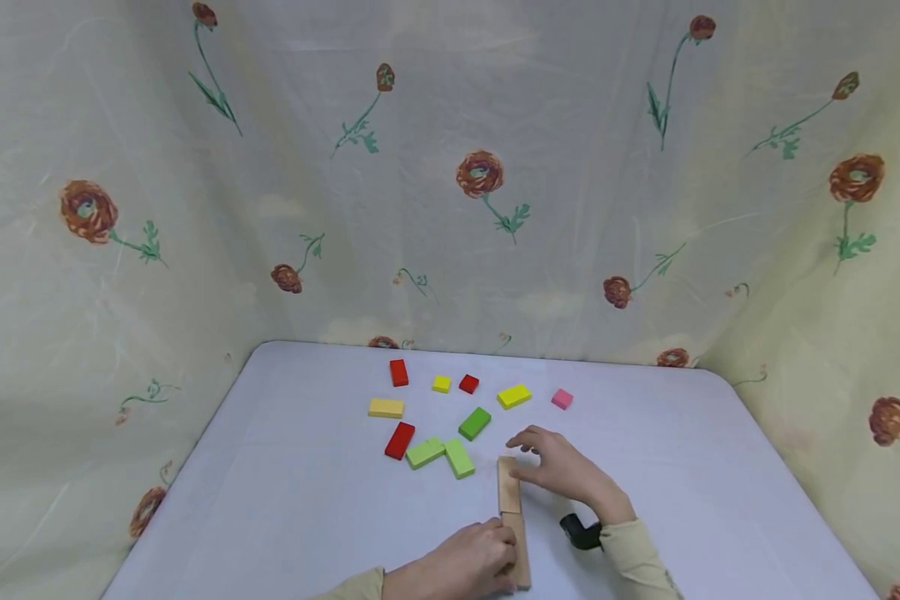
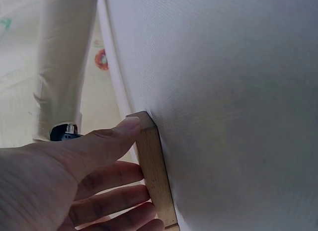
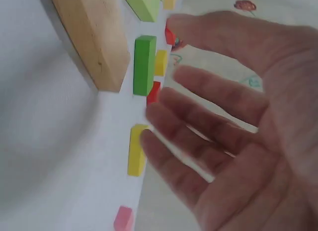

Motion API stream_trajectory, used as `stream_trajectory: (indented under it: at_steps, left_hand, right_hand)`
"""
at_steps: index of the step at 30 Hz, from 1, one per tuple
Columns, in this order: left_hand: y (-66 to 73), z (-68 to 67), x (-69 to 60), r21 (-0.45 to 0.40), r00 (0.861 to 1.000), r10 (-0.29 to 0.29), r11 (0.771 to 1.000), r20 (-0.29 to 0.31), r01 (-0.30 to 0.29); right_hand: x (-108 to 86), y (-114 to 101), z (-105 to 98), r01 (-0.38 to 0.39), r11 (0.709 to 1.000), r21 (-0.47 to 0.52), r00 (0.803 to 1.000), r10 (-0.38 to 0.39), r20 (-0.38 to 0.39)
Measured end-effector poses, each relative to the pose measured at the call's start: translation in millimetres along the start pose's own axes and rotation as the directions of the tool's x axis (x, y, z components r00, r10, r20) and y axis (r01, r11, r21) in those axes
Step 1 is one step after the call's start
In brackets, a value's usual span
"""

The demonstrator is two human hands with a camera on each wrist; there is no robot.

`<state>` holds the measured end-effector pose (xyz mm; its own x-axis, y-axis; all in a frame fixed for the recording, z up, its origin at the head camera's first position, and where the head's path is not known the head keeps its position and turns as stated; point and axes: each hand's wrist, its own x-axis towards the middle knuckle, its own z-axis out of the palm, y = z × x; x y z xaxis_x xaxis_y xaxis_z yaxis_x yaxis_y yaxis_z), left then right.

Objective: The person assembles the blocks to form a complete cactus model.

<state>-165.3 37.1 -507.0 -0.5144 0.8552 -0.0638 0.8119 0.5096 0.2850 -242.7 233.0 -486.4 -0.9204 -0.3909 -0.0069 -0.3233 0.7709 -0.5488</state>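
Two plain wooden blocks lie end to end in a line on the white table. My left hand [image 1: 471,560] holds the near wooden block [image 1: 521,546]; in the left wrist view its thumb [image 2: 128,125] is on the block's near end and the bent fingers touch its long side. Beside the far wooden block [image 1: 508,487] is my right hand [image 1: 566,468], with fingers spread and slightly bent around nothing. In the right wrist view that hand [image 3: 238,116] stands apart from the end of a wooden block [image 3: 97,37].
Beyond the hands lie scattered coloured blocks, among them light green [image 1: 460,458], green [image 1: 475,423], red [image 1: 400,440], yellow [image 1: 513,396], tan [image 1: 386,408] and pink [image 1: 562,399]. A black object [image 1: 581,533] shows by the right wrist. Flowered cloth [image 1: 435,208] hangs behind the table [image 1: 270,467].
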Motion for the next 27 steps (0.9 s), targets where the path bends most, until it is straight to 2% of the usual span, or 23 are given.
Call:
stream_trajectory:
  at_steps: [5, 11, 16, 21, 27]
  left_hand:
    - [0.2, 0.2, 1.5, -0.013, 1.000, -0.011, 1.000, 0.018, 0.011]
    - [-0.7, 2.2, 2.7, -0.011, 1.000, -0.003, 1.000, 0.011, 0.003]
    - [-0.1, 2.1, 1.9, 0.005, 1.000, 0.001, 1.000, -0.004, -0.001]
    - [0.8, 1.4, 1.2, 0.027, 1.000, 0.004, 1.000, -0.014, -0.004]
    - [1.4, 1.4, 0.8, 0.033, 1.000, 0.005, 0.999, -0.022, -0.004]
  right_hand:
    - [2.9, 15, -1, -0.045, 0.994, 0.103, 0.990, 0.058, -0.127]
    - [5.7, 35, 0, -0.061, 0.978, 0.201, 0.958, 0.114, -0.265]
    - [6.8, 50, 0, -0.093, 0.958, 0.273, 0.930, 0.181, -0.319]
    - [7.2, 62, 1, -0.109, 0.947, 0.302, 0.901, 0.223, -0.372]
    - [8.3, 77, 4, -0.156, 0.915, 0.372, 0.876, 0.302, -0.377]
